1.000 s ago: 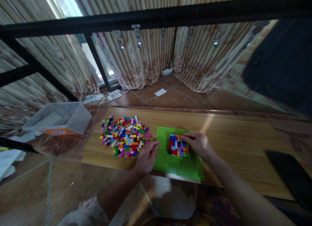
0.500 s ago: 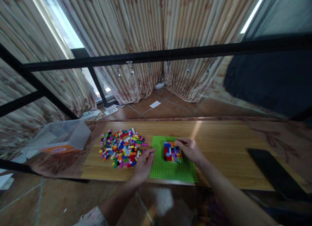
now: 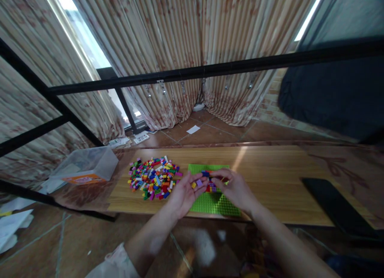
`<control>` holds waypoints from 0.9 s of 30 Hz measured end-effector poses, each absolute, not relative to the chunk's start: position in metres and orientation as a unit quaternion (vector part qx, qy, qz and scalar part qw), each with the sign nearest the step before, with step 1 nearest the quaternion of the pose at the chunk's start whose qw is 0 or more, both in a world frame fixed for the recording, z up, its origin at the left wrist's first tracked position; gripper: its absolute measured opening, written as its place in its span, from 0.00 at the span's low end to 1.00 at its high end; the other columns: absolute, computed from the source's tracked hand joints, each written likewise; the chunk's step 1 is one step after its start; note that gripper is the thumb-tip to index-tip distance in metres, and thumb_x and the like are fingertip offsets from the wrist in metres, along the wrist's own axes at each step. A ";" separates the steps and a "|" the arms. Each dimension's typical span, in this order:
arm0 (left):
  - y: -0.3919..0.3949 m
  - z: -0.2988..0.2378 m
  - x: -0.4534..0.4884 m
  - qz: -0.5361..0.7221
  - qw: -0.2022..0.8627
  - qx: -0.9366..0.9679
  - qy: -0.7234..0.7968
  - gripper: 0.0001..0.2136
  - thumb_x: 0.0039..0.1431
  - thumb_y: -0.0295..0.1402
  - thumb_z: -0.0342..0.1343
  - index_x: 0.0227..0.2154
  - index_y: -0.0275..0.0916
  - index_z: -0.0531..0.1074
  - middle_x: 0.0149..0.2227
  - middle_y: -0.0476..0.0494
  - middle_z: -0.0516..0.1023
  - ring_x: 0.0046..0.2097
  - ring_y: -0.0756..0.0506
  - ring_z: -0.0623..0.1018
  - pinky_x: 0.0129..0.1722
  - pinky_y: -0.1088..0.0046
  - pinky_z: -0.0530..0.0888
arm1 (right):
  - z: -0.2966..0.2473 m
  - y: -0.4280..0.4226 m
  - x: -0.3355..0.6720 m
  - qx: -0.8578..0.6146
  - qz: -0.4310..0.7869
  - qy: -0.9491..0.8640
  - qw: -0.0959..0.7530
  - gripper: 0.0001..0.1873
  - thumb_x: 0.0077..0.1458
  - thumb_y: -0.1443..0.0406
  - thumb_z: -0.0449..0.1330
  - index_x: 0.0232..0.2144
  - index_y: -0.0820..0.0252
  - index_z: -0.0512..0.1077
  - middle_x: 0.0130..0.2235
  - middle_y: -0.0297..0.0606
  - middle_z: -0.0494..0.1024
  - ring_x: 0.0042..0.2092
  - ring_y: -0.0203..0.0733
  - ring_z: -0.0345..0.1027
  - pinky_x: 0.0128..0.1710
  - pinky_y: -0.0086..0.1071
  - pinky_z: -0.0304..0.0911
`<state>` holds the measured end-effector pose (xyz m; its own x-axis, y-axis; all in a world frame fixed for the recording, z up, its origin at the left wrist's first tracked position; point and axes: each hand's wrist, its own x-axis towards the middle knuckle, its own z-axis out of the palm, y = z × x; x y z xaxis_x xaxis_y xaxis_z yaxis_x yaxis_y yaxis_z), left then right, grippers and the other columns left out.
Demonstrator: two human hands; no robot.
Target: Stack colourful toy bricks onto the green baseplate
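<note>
My left hand (image 3: 184, 194) is turned palm up over the left part of the green baseplate (image 3: 216, 206). A yellow toy brick (image 3: 193, 185) and a purple toy brick (image 3: 199, 183) lie on its fingers. Close beside them, my right hand (image 3: 235, 189) has its thumb and fingers bent towards each other; whatever is between the tips is too small to make out. Under and between both hands, a multicoloured block of bricks (image 3: 213, 187) sits on the baseplate, partly hidden by the fingers.
Left of the baseplate spreads a pile of loose toy bricks (image 3: 154, 178) on the wooden table (image 3: 270, 170). A clear plastic box (image 3: 87, 166) stands at the far left. At the right lies a dark flat slab (image 3: 336, 206). A black metal bar (image 3: 192, 73) crosses behind the table.
My left hand has turned palm up and moved right over the baseplate, showing bricks on its fingers. The right hand has come off the block's upper right corner, nearer the left hand.
</note>
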<state>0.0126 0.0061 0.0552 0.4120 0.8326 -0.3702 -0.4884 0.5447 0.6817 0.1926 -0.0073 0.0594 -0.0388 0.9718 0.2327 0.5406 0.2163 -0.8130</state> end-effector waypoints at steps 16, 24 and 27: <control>-0.008 0.069 0.042 0.368 0.871 0.191 0.261 0.21 0.63 0.45 0.44 0.40 0.32 0.73 0.32 0.43 0.72 0.31 0.51 0.71 0.32 0.78 0.69 | 0.067 -0.026 0.185 -0.481 0.133 -0.813 0.302 0.08 0.54 0.69 0.59 0.34 0.55 0.77 0.42 0.38 0.76 0.47 0.43 0.64 0.49 0.40 0.61; -0.001 0.060 0.036 0.384 0.838 0.175 0.347 0.16 0.63 0.39 0.48 0.35 0.30 0.74 0.31 0.41 0.74 0.32 0.51 0.74 0.35 0.76 0.71 | 0.067 -0.023 0.180 -0.496 0.150 -0.782 0.346 0.09 0.58 0.67 0.55 0.32 0.57 0.76 0.37 0.39 0.77 0.42 0.42 0.67 0.45 0.37 0.62; 0.002 0.052 0.029 0.398 0.770 0.239 0.439 0.08 0.57 0.32 0.55 0.34 0.31 0.74 0.31 0.42 0.75 0.31 0.51 0.74 0.34 0.76 0.71 | 0.068 -0.015 0.198 -0.579 0.212 -0.668 0.417 0.11 0.57 0.62 0.54 0.34 0.57 0.76 0.35 0.38 0.78 0.38 0.41 0.70 0.40 0.35 0.63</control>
